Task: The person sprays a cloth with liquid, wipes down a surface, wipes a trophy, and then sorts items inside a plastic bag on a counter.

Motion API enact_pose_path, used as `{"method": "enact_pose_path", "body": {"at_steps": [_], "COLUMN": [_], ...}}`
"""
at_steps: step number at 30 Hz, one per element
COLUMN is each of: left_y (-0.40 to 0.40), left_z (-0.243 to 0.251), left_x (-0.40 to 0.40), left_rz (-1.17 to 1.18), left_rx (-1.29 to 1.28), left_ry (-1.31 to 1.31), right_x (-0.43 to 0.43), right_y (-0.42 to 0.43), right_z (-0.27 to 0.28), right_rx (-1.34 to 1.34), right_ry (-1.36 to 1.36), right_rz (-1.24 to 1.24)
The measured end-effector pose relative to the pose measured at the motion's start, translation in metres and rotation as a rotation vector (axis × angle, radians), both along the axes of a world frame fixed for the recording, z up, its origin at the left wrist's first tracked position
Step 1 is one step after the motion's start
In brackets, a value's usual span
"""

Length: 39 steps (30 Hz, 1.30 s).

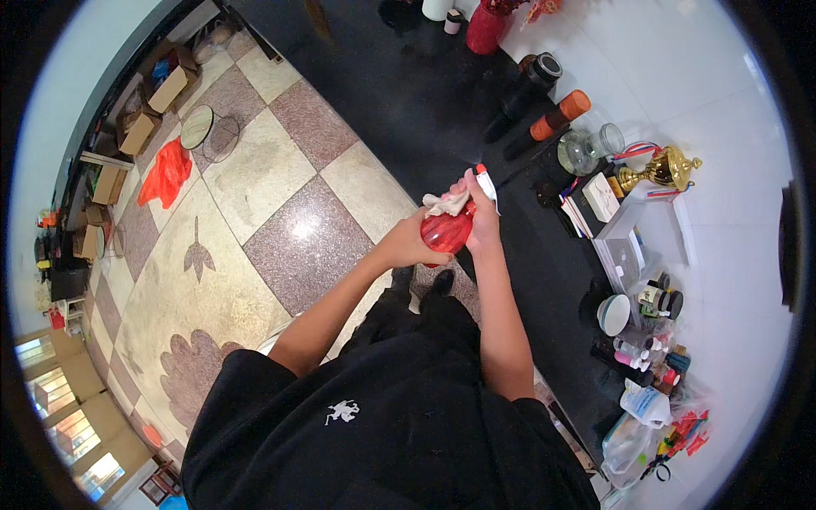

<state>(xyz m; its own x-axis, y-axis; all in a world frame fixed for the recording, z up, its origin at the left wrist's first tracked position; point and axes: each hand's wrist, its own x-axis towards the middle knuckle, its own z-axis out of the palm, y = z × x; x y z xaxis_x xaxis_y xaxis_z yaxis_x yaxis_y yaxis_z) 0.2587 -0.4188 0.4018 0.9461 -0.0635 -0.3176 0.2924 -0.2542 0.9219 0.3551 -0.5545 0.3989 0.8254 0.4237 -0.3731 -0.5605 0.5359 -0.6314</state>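
Observation:
A red spray bottle (446, 233) with a white and orange trigger head is held between my two hands, beside the edge of the black countertop (408, 127). My left hand (408, 239) cups the round body of the bottle. My right hand (482, 217) is wrapped about the neck, close under the spray head. A crumpled pale cloth (447, 204) lies against the top of the bottle between the hands; which hand's fingers pinch it is hard to tell.
Along the wall on the countertop stand a red vase (483, 32), dark bottles, a glass jar (577, 152), a gold trophy cup (666, 169), a white bowl (613, 315) and a white jug (645, 405). A red plastic bag (167, 173) and cardboard boxes (173, 88) are on the tiled floor.

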Motion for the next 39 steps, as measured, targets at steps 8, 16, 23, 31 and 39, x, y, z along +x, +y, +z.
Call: {"method": "enact_pose_path", "body": {"at_steps": [8, 16, 23, 31, 39], "left_y": [-0.027, -0.101, -0.187, -0.271, -0.321], "left_z": [-0.017, -0.029, -0.056, -0.057, -0.089], "left_x": [-0.024, -0.049, -0.074, -0.093, -0.118], "left_rz": [0.004, -0.013, -0.153, -0.270, -0.156], "left_rx": [-0.073, -0.133, -0.268, -0.343, -0.393], "left_ry": [0.048, 0.084, 0.176, 0.278, 0.095], "right_x": [-0.024, -0.048, -0.081, -0.114, -0.131], "right_y": [-0.022, -0.102, -0.189, -0.276, -0.312], "right_z": [0.019, -0.016, -0.027, -0.033, -0.010], "right_rx": [-0.052, -0.106, -0.162, -0.190, -0.582], "right_ry": [0.134, 0.104, 0.151, 0.248, 0.103], "right_rz": [0.029, 0.062, -0.039, -0.060, -0.021]}}
